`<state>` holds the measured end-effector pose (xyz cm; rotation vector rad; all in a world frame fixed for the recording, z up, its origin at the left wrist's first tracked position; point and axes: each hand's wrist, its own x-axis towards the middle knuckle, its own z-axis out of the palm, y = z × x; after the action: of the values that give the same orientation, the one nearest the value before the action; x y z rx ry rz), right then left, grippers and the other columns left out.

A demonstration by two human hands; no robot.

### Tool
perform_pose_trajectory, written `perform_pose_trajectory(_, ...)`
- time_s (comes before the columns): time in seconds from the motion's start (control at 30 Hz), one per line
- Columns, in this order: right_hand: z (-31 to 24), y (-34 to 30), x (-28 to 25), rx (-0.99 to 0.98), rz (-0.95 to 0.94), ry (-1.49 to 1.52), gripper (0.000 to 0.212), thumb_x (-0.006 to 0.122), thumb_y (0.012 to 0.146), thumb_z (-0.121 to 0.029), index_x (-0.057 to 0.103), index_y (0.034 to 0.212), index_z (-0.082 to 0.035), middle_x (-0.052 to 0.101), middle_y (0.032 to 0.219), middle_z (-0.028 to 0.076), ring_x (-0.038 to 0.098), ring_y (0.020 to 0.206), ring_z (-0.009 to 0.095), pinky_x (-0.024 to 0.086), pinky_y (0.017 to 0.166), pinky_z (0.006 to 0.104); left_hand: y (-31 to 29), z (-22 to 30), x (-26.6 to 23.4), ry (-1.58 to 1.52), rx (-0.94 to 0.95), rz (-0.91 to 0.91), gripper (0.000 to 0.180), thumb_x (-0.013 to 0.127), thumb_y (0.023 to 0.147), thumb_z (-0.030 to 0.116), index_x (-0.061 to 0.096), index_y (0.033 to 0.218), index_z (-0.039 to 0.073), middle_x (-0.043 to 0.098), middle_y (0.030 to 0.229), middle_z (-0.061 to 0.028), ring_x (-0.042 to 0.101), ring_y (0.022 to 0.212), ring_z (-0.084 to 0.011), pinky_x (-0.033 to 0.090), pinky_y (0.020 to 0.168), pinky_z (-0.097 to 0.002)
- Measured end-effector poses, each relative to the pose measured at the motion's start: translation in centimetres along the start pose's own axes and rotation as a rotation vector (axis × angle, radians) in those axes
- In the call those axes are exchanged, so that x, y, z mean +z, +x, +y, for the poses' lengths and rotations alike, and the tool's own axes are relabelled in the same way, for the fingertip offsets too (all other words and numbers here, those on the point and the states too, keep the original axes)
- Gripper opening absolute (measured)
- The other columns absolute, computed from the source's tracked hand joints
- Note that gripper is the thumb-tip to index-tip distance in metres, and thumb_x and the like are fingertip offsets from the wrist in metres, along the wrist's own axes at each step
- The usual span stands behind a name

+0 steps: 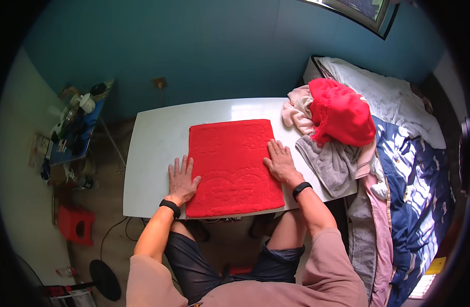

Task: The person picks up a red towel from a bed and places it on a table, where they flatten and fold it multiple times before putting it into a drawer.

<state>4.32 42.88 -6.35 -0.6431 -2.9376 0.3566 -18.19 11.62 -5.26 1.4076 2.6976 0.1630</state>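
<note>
A red towel (234, 163) with an embossed pattern, a heart shape among it, lies flat and folded into a rectangle on the white table (153, 153). Its lower edge reaches the table's near edge. At the towel's left edge rests my left hand (182, 181), fingers spread and pointing away from me, the thumb touching the cloth. My right hand (282, 162) lies open along the opposite edge, with its thumb side on the towel. Neither hand grips anything.
On the table's right side are a bunched red cloth (341, 113), a pink towel (297, 110) and a grey towel (329, 166). Beyond them stands a bed with blue bedding (414, 179). At left are a cluttered blue table (86, 133) and a red stool (75, 225).
</note>
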Motion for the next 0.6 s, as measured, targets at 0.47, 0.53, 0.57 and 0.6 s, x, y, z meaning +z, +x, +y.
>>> perform_pose_trajectory(0.47,-12.8,-6.8,3.7,-0.389,0.034,0.05,0.075,0.047,0.098,-0.051,0.033,0.153,-0.002,0.03,0.161,0.018,0.023,0.15,0.035,0.015,0.121,0.0538,-6.8,7.5,3.2,-0.046,0.13,0.117,0.083,0.057,0.093,0.046,0.025,0.157,0.005,0.019,0.164,-0.0207,0.015,0.151,-0.0422,0.007,0.121,-0.0584)
perform_pose_trajectory(0.53,-12.0,-6.5,3.3,-0.384,0.002,0.036,0.076,0.046,0.098,-0.052,0.032,0.154,-0.002,0.029,0.161,0.017,0.023,0.151,0.033,0.014,0.122,0.0504,-7.3,6.8,2.7,-0.065,0.113,0.106,0.083,0.057,0.093,0.048,0.025,0.157,0.007,0.019,0.164,-0.0202,0.015,0.151,-0.0418,0.007,0.122,-0.0578)
perform_pose_trajectory(0.57,-11.6,-6.4,3.2,-0.376,0.002,0.029,0.076,0.047,0.098,-0.052,0.032,0.154,-0.002,0.029,0.162,0.017,0.023,0.151,0.033,0.013,0.122,0.0502,-7.5,6.1,2.5,-0.035,0.088,0.113,0.083,0.056,0.093,0.05,0.025,0.158,0.008,0.019,0.164,-0.0198,0.015,0.151,-0.0416,0.007,0.122,-0.0573)
perform_pose_trajectory(0.6,-11.1,-6.2,3.1,-0.368,0.0,0.023,0.077,0.047,0.098,-0.052,0.031,0.154,-0.002,0.028,0.162,0.017,0.022,0.151,0.032,0.013,0.123,0.05,-7.7,5.5,2.3,-0.004,0.062,0.12,0.084,0.055,0.093,0.051,0.025,0.158,0.009,0.019,0.164,-0.0194,0.015,0.151,-0.0415,0.007,0.122,-0.0568)
